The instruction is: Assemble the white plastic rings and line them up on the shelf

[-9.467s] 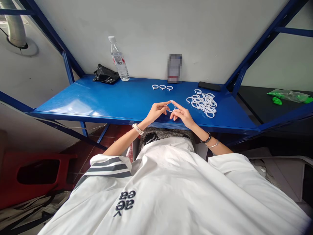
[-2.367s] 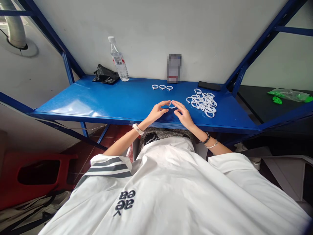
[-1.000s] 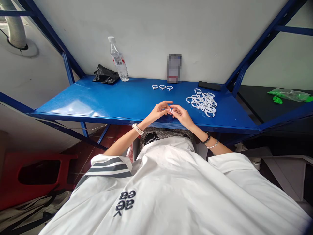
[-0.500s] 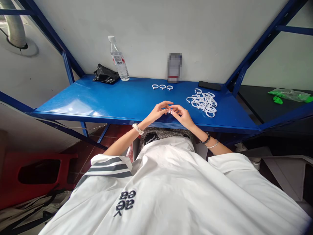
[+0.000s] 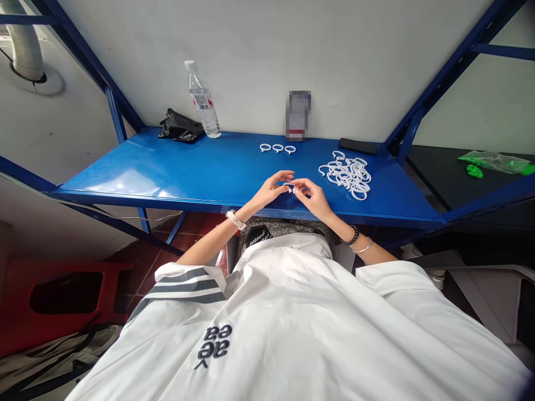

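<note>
Just above the front edge of the blue table [image 5: 200, 172], my left hand [image 5: 273, 188] and my right hand [image 5: 311, 196] meet, fingertips close together. Both are closed in a pinch on a small white plastic ring [image 5: 288, 184], mostly hidden by the fingers. Beyond them, three similar white rings [image 5: 278, 148] lie in a row. To the right of my right hand is a loose pile of white rings [image 5: 349, 175], some of them with visible gaps.
Along the wall are a black plastic bag [image 5: 180, 127], an upright water bottle [image 5: 203, 103], a blurred upright box-like object [image 5: 298, 116] and a black phone [image 5: 358, 146]. Blue metal posts [image 5: 117, 114] frame the table. A clear bag with green pieces [image 5: 495, 161] lies at right.
My fingertips have shifted slightly, and more of the white ring's curve shows between them. The row and the pile look the same.
</note>
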`<state>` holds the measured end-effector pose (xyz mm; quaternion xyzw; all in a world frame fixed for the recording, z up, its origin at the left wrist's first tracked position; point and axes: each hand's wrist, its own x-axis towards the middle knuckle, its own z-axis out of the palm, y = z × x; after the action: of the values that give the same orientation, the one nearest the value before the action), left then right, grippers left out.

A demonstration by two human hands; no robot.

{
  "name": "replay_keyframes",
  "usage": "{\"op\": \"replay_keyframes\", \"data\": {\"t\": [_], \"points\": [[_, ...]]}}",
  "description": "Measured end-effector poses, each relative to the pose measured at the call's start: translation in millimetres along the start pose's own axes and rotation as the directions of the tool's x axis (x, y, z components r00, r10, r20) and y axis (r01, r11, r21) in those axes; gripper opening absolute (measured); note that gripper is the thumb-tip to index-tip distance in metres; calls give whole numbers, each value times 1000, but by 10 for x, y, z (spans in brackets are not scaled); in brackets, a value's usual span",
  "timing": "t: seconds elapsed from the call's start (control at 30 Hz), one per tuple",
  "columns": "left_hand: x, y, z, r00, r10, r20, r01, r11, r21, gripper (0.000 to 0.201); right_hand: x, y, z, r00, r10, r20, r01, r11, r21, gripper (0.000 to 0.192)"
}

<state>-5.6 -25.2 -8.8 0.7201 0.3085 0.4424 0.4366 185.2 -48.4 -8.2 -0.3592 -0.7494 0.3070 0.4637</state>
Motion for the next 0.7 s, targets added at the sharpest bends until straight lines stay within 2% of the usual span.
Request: {"op": "replay_keyframes", "data": {"t": [0.7], "points": [[0, 10, -3, 1000, -7, 15, 7, 1000, -25, 44, -2, -30, -11, 1000, 9, -5, -9, 1000, 13, 27]]}}
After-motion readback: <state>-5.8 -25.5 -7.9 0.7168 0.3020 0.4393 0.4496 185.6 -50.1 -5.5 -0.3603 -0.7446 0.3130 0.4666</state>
